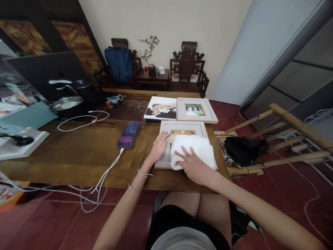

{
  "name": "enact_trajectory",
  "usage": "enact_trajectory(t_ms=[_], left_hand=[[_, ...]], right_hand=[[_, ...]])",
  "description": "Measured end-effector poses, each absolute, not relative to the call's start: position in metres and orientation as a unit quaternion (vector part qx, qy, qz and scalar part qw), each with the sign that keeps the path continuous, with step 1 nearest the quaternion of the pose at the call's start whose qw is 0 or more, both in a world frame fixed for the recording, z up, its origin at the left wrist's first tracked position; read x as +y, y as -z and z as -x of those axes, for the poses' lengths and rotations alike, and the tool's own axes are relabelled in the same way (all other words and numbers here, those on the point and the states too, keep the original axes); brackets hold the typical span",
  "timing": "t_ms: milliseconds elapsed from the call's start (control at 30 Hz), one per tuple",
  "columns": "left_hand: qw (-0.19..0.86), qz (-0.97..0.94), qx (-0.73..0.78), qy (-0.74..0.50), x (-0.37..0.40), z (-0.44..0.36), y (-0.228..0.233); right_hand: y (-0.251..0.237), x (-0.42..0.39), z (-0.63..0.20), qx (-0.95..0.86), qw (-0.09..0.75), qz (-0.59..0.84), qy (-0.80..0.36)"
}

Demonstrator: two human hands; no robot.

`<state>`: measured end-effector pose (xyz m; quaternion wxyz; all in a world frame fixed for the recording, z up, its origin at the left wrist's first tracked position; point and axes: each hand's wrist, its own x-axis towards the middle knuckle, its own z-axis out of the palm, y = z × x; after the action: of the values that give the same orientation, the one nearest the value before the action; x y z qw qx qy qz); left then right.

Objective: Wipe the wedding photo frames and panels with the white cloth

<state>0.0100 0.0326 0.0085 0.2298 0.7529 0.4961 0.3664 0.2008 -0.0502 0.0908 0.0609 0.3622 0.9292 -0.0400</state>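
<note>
A light wooden picture frame [163,126] lies flat near the table's front edge, with a gold-edged picture inside partly covered. Across its right half is a folded white towel [200,147]. My right hand [191,163] presses on the towel with its fingers spread, palm down. On the frame's left side rests my left hand [160,146], laid flat with nothing in it. Behind are a second frame [204,104] holding a small outdoor photo and, to its left, a photo album or panel [161,108] showing a blurred portrait.
A phone [128,134] on a white cable lies left of the frames. Further left stand a glass-lidded pot [68,104], a black kettle [90,93], a laptop [47,69] and a white power strip [31,142]. Right of the table is a bamboo rack [299,128] with a black bag [244,149].
</note>
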Motion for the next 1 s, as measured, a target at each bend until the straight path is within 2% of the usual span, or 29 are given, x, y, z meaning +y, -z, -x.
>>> enact_trajectory(t_ms=[100,200,433,633,833,1000], left_hand=[[0.215,-0.75,0.504,-0.371,0.033,-0.01,-0.009],[0.179,-0.761,0.504,-0.367,0.032,-0.012,-0.006],[0.136,-0.787,0.496,-0.342,0.029,-0.012,-0.004],[0.131,-0.802,0.502,-0.298,0.03,-0.011,-0.007],[0.14,-0.799,0.497,-0.309,0.033,-0.009,-0.006],[0.162,-0.794,0.489,-0.322,0.033,-0.01,-0.008]], right_hand=[[-0.079,-0.051,-0.176,0.934,0.013,-0.356,0.014],[-0.072,-0.058,-0.178,0.924,0.001,-0.382,-0.009],[-0.077,-0.084,-0.262,0.845,0.073,-0.523,-0.085],[-0.085,-0.049,-0.285,0.84,0.094,-0.529,-0.075],[-0.08,0.038,-0.284,0.83,0.037,-0.553,-0.061],[-0.074,0.079,-0.23,0.857,-0.05,-0.5,-0.115]])
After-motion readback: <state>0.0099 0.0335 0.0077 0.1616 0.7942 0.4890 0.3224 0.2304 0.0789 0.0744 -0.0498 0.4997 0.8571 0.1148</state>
